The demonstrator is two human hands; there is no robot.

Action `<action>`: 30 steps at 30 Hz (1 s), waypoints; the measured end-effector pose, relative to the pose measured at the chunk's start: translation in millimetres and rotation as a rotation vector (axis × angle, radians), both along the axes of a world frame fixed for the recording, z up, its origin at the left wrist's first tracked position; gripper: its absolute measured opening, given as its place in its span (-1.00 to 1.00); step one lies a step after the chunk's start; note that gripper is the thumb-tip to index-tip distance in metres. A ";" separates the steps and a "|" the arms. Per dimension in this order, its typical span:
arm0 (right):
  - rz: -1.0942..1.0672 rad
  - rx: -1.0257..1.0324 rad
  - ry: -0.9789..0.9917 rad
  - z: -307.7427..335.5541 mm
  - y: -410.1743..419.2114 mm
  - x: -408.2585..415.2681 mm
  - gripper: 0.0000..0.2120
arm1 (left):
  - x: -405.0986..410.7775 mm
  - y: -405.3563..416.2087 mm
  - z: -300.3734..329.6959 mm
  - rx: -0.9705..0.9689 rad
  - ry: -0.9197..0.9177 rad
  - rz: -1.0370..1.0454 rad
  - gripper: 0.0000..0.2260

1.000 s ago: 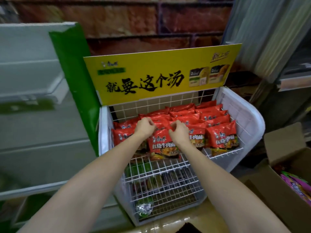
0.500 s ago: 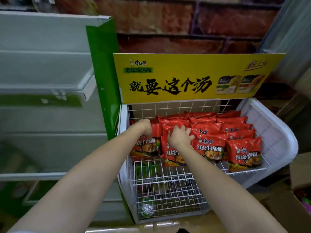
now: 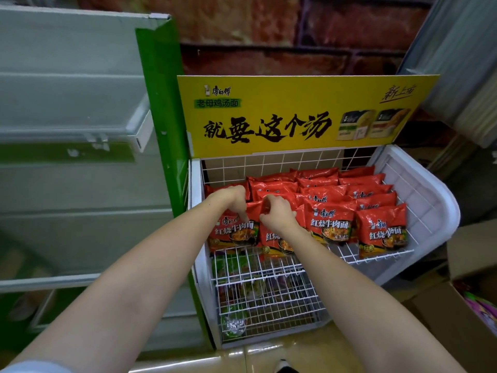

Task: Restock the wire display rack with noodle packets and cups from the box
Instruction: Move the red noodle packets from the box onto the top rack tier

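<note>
— Packets [image 3: 333,224] sit where?
— In rows on the top tier of the wire rack [image 3: 419,189], under the yellow sign [image 3: 295,114].
— The hands?
— Left hand [image 3: 232,199] curls its fingers over the top edge of the front-left packet [image 3: 231,232]. Right hand [image 3: 278,215] pinches the neighbouring packet [image 3: 277,242].
— The box [image 3: 462,310]?
— Open, on the floor at right.
</note>
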State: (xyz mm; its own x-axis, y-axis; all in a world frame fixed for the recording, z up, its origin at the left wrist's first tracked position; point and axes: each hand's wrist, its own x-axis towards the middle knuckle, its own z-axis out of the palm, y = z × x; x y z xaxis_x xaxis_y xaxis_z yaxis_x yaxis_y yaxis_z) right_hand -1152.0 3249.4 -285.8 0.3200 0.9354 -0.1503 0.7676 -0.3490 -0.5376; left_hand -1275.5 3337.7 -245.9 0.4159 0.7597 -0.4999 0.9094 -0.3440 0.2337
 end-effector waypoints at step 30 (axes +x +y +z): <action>-0.670 0.394 0.810 2.8 -96.9 114.5 -0.78 | 110.1 -51.7 -10.3 -0.285 -0.419 -0.214 -0.47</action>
State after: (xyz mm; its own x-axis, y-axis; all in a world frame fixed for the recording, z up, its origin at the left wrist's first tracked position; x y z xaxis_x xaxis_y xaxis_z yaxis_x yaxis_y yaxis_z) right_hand -1037.5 3152.5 -282.9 0.7188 0.6390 -0.2739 -0.1372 -0.2559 -0.9569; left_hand -1165.5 3285.9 -256.2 0.7540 0.4946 -0.4322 0.6351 -0.3813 0.6717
